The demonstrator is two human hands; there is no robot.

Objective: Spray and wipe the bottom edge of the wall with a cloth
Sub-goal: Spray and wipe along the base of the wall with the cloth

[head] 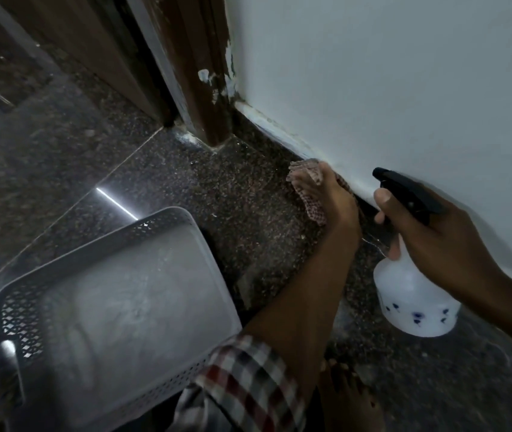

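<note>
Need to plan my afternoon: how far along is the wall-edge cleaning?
Done: unclear, no clean stretch stands out. In hand: the left hand holds the cloth against the wall's bottom edge, the right hand grips the spray bottle. Left: the white-smeared edge toward the door frame.

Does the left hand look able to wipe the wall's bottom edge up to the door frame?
Probably yes: the left hand holds the cloth at the bottom edge, and nothing lies along it toward the door frame; the basket sits aside.
</note>
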